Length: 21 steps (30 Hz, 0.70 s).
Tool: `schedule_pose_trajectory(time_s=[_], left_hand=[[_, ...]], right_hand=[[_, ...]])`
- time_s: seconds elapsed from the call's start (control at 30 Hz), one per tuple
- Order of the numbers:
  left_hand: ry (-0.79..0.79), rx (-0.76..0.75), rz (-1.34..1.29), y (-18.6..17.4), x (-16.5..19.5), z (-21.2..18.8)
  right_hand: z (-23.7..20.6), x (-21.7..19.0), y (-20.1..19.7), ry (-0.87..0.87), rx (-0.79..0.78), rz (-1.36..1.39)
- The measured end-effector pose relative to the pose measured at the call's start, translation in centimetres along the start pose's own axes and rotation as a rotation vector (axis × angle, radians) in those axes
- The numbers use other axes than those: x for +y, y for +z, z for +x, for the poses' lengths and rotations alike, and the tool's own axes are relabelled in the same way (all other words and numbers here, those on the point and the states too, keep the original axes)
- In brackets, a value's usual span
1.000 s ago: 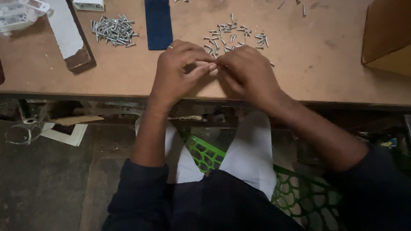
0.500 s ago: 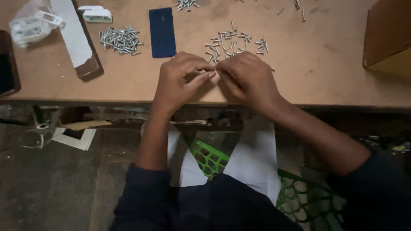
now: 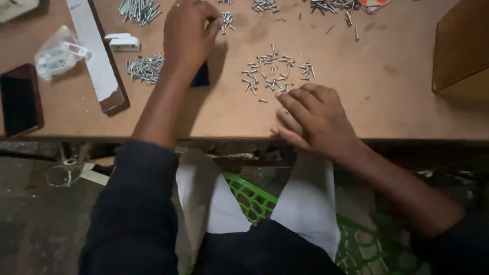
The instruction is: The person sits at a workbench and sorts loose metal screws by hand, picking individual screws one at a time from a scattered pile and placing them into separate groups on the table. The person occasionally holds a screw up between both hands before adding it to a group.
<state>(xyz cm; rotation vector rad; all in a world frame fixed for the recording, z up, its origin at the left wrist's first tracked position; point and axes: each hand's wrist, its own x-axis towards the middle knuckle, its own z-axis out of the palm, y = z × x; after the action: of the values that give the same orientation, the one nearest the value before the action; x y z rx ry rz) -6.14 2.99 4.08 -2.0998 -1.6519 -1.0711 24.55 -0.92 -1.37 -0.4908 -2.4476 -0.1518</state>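
Curled loosely, the right hand (image 3: 316, 119) rests near the table (image 3: 397, 76) edge; whether its fingers pinch a screw cannot be told. Just beyond it lie small silver screws (image 3: 272, 71), short and scattered. Farther off, the left hand (image 3: 188, 33) is closed over a dark blue block (image 3: 201, 76), beside another screw pile (image 3: 145, 67). Half a second ago both hands met together near the edge.

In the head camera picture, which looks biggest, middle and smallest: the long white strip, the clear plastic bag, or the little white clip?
1. The long white strip looks biggest.
2. The clear plastic bag comes next.
3. The little white clip, near the left hand, looks smallest.
All three lie on the table at about the same distance, so the order seems safe.
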Motion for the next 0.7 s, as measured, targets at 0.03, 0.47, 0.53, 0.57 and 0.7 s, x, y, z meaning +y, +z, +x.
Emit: schedule_pose_trajectory(time_s=[0.03, 0.47, 0.53, 0.57, 0.7], left_hand=[[-0.013, -0.005, 0.035, 0.3, -0.1, 0.9], [-0.036, -0.029, 0.162, 0.9, 0.3, 0.4], [-0.064, -0.039, 0.138, -0.4, 1.6, -2.5], [-0.096, -0.061, 0.131, -0.7, 2.7, -4.3], [-0.048, -0.115, 0.045, -1.8, 4.9, -9.0]], right_hand=[[0.0, 0.0, 0.1, -0.010, 0.009, -0.003], [0.2, 0.0, -0.5, -0.038, -0.054, 0.060], [0.2, 0.0, -0.5, -0.076, -0.077, 0.078], [0.3, 0.0, -0.5, -0.094, -0.092, 0.085], [0.4, -0.3, -0.4, -0.164, -0.115, 0.062]])
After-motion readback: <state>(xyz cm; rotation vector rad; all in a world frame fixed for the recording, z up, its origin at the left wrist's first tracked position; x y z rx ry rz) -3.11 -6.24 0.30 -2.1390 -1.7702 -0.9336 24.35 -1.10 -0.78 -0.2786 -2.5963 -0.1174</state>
